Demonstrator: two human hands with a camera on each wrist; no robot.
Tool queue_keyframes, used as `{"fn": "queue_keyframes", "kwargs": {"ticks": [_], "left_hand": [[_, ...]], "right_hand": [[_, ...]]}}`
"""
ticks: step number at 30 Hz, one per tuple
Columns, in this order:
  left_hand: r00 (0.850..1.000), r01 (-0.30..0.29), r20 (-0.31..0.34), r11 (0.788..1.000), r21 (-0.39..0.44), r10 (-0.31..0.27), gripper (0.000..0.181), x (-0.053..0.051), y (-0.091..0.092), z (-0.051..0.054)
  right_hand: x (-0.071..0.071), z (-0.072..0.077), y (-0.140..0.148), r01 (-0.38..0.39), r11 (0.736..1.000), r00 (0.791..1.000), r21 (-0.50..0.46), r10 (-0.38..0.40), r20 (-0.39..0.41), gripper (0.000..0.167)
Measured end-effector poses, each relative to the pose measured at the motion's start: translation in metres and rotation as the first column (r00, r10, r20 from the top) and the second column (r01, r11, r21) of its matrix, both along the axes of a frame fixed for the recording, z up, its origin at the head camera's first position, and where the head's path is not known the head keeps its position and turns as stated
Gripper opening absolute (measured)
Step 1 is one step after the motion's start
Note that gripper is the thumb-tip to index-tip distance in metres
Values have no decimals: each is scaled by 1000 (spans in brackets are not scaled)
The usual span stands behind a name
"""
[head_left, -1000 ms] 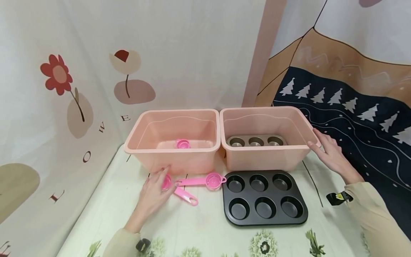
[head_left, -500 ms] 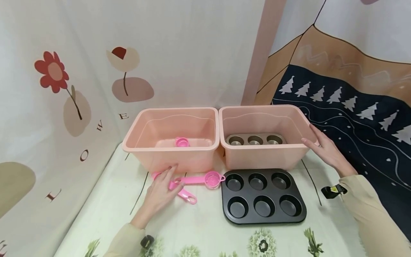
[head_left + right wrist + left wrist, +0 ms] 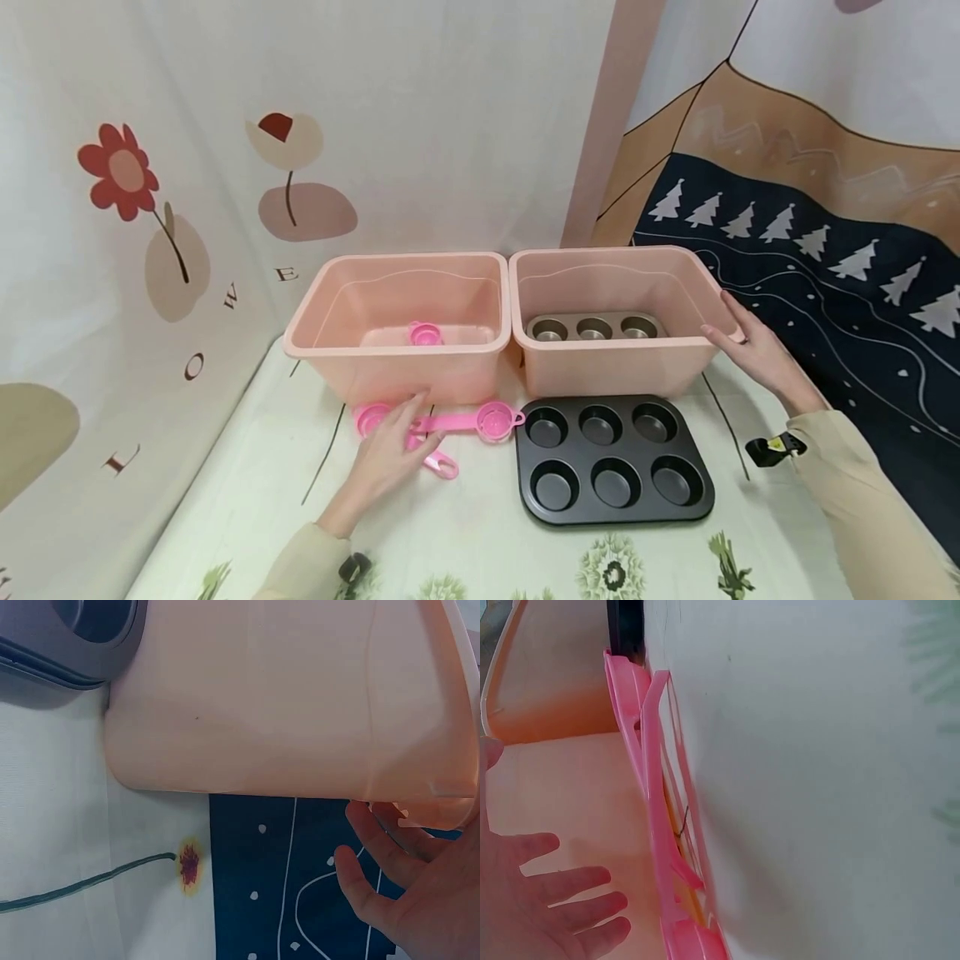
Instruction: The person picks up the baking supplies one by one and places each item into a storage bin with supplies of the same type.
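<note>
Pink bin rim (image 3: 622, 345) at right hand (image 3: 763, 358), gap between left hand (image 3: 386, 458) and scoops (image 3: 457, 422)

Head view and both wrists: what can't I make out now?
- Head: front pink scoops, partly behind the left grip.
- Head: brown muffin tin, near part hidden by the right bin's front wall.
- Left wrist: black muffin tray, cut off by top edge.
- Right wrist: right bin, cut off by top edge.

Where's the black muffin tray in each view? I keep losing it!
Head: the muffin tray is right of centre, low down.
Left wrist: just a dark bit of the muffin tray, at the top edge, left of centre.
Right wrist: part of the muffin tray, in the top left corner.
Shared landmark: the right pink tub, beside the tray in all three.
</note>
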State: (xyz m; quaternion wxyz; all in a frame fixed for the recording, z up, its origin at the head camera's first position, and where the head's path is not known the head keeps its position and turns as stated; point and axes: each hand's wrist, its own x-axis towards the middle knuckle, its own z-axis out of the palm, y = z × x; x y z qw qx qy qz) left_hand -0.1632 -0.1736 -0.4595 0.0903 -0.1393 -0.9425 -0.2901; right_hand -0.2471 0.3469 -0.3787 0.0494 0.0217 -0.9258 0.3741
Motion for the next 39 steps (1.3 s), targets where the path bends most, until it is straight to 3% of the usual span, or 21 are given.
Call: {"fn": "queue_keyframes", "kwargs": {"ticks": [7, 14, 19, 24, 32, 39], "left_hand": [[998, 16, 66, 998, 60, -20, 73, -3, 7, -1], [994, 50, 92, 991, 121, -62, 73, -2, 19, -2], [989, 36, 139, 989, 141, -56, 76, 2, 25, 2], [990, 23, 134, 989, 147, -42, 77, 6, 29, 5], [982, 106, 133, 974, 200, -134, 71, 6, 39, 5], [965, 161, 158, 951, 266, -207, 70, 8, 47, 3]], "right_hand": [[1, -2, 3, -16, 1000, 1000, -23, 16, -18, 82], [1, -2, 2, -24, 1000, 1000, -15, 24, 15, 84], [0, -1, 1, -43, 999, 999, -13, 43, 15, 84], [0, 1, 2, -58, 998, 998, -14, 58, 24, 84], [0, 2, 4, -74, 997, 997, -16, 74, 18, 84], [0, 3, 6, -98, 995, 995, -17, 98, -12, 82]]}}
